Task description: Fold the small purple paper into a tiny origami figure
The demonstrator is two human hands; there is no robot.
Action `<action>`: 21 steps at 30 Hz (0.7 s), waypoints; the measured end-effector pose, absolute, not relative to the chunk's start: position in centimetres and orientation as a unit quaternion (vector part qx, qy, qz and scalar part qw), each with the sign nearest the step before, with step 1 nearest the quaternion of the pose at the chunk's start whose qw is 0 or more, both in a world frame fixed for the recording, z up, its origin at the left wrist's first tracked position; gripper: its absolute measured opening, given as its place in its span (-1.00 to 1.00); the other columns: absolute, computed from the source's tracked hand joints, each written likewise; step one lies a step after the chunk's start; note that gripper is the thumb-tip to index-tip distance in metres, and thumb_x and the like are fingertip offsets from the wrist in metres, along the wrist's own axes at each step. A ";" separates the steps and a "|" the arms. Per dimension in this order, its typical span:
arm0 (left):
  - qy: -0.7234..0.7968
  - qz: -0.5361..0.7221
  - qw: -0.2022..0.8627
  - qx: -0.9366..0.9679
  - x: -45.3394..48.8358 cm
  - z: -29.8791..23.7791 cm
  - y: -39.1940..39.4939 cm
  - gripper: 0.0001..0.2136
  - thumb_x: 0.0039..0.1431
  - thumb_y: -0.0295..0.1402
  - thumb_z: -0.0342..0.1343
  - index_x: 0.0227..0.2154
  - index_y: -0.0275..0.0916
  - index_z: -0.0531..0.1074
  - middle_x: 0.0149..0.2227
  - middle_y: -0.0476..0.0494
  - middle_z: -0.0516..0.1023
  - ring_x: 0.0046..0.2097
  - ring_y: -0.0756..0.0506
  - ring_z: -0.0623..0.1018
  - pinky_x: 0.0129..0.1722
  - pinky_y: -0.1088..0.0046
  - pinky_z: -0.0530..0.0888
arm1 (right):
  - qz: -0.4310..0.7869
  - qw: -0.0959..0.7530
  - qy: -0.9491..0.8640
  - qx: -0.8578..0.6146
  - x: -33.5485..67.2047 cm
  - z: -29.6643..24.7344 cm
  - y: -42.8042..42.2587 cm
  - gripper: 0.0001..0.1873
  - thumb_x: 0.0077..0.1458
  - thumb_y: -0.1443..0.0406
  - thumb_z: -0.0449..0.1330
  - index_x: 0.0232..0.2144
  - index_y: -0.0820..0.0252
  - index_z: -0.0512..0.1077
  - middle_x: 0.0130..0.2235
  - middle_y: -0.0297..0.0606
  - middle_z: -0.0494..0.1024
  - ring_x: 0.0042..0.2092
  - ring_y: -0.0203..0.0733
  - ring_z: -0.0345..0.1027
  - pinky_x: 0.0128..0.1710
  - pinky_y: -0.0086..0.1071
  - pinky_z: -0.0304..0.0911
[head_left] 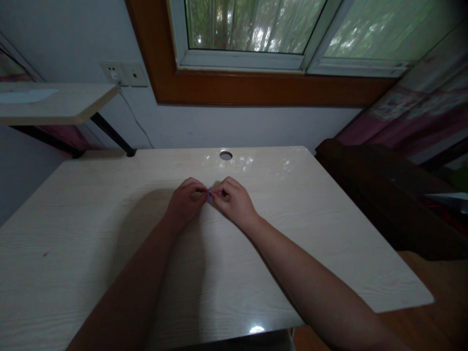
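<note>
Both my hands meet above the middle of a pale wood-grain table (109, 268). Between their fingertips is a tiny purple-blue piece (208, 197), too small to name and mostly covered by the fingers. My left hand (186, 202) pinches it from the left with thumb and forefinger. From the right, my right hand (236, 202) closes thumb and fingers at the same small piece. The fingertips of the two hands are almost touching.
A round cable hole (225, 155) lies beyond my hands near the table's back edge. At the left stands a raised shelf (54, 119) on black legs. Wall sockets (124, 74) and a window (244, 29) are behind. Dark wooden furniture (380, 195) stands at the right.
</note>
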State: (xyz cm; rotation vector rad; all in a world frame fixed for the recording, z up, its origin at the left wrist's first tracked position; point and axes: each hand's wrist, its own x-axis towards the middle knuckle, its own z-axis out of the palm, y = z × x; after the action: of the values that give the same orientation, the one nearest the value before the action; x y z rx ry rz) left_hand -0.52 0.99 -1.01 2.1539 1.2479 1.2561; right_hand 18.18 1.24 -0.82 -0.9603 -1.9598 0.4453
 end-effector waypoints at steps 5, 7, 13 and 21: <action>0.443 0.442 0.173 0.760 -0.5 -0.8 0.9 -0.99 0.12 -0.41 0.19 -0.38 -0.20 0.49 -0.32 -0.09 0.51 -0.23 -0.08 0.50 -0.17 0.35 0.46 | 0.213 0.442 -0.789 -0.370 18.3 -0.9 1.5 -0.97 0.14 0.34 0.23 -0.35 0.14 0.48 -0.36 -0.29 0.39 -0.30 -0.23 0.30 -0.28 -0.35 0.23; 0.439 0.441 0.179 0.762 -0.6 -0.9 0.9 -0.98 0.13 -0.40 0.18 -0.37 -0.20 0.49 -0.32 -0.09 0.50 -0.23 -0.07 0.50 -0.17 0.36 0.46 | 0.227 0.443 -0.787 -0.364 18.4 -0.9 1.5 -0.96 0.17 0.32 0.22 -0.34 0.14 0.48 -0.35 -0.28 0.39 -0.29 -0.24 0.30 -0.28 -0.35 0.24; 0.433 0.440 0.193 0.763 -0.7 -1.2 1.0 -0.96 0.14 -0.37 0.19 -0.35 -0.20 0.50 -0.31 -0.08 0.50 -0.23 -0.06 0.50 -0.17 0.40 0.45 | 0.237 0.441 -0.797 -0.338 18.7 -0.9 1.7 -0.95 0.19 0.31 0.20 -0.31 0.14 0.47 -0.32 -0.27 0.40 -0.27 -0.23 0.31 -0.27 -0.35 0.25; 0.415 0.430 0.213 0.773 -0.8 -1.1 1.0 -0.92 0.17 -0.33 0.17 -0.36 -0.21 0.50 -0.31 -0.09 0.50 -0.24 -0.06 0.50 -0.18 0.40 0.46 | 0.237 0.445 -0.805 -0.313 18.9 -1.1 2.0 -0.95 0.17 0.37 0.20 -0.34 0.16 0.46 -0.31 -0.27 0.40 -0.24 -0.22 0.32 -0.23 -0.34 0.24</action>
State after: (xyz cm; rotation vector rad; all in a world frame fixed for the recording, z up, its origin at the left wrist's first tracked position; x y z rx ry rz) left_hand -0.76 0.98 -1.10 2.1464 1.1515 1.1932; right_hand 18.94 2.04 -1.11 -0.7746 -1.9958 0.5884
